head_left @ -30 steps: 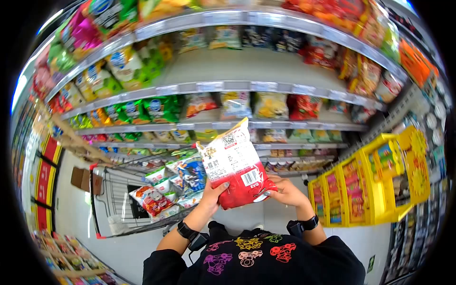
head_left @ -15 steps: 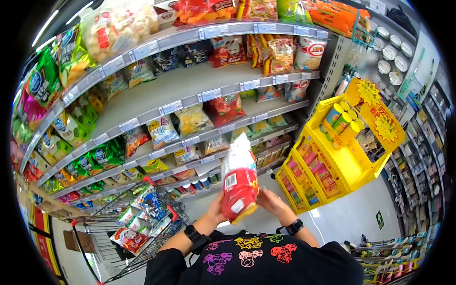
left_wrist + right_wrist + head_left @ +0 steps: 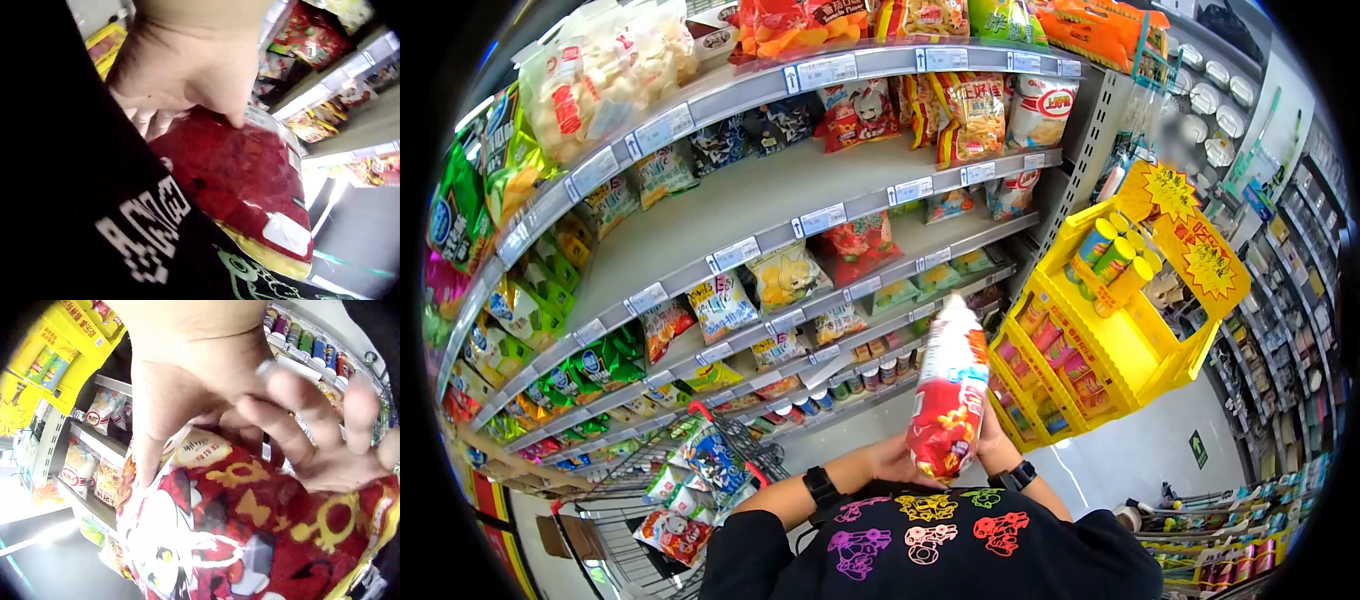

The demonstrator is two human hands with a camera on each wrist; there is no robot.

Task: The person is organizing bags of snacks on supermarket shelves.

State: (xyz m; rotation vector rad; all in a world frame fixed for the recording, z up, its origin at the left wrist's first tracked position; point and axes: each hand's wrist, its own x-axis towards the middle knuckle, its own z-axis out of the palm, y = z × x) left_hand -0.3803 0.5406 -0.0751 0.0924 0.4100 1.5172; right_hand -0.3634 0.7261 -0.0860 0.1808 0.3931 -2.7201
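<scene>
- Turning has brought the red-and-white bag point(image 3: 950, 410) round between the hands: one second ago its printed back and barcode faced up, half a second ago it stood narrower with the barcode at its left, and now the head view shows a bright red, pictured side.
- Right hand point(image 3: 992, 437): gripping the bag's right side, thumb along its edge, fingers bent in behind the thumb, as the right wrist view shows.
- Left hand point(image 3: 890, 462): beneath the bag's lower left, fingers spread and loosely bent, tips apart from the pictured face; its thumb lies against the plainer red back. How firmly it presses, I cannot tell.
- Swinging rightward, the view now puts the yellow display point(image 3: 1135, 365) just beyond the right hand, while the cart point(image 3: 750, 445), with other packets point(image 3: 670, 535) in it, sits beyond and left of the left hand. The shelves point(image 3: 770, 185) lie ahead of both hands.
- Judging from this, the work in hand is handling and looking over the bag; it remains held, neither shelved nor in the cart.
</scene>
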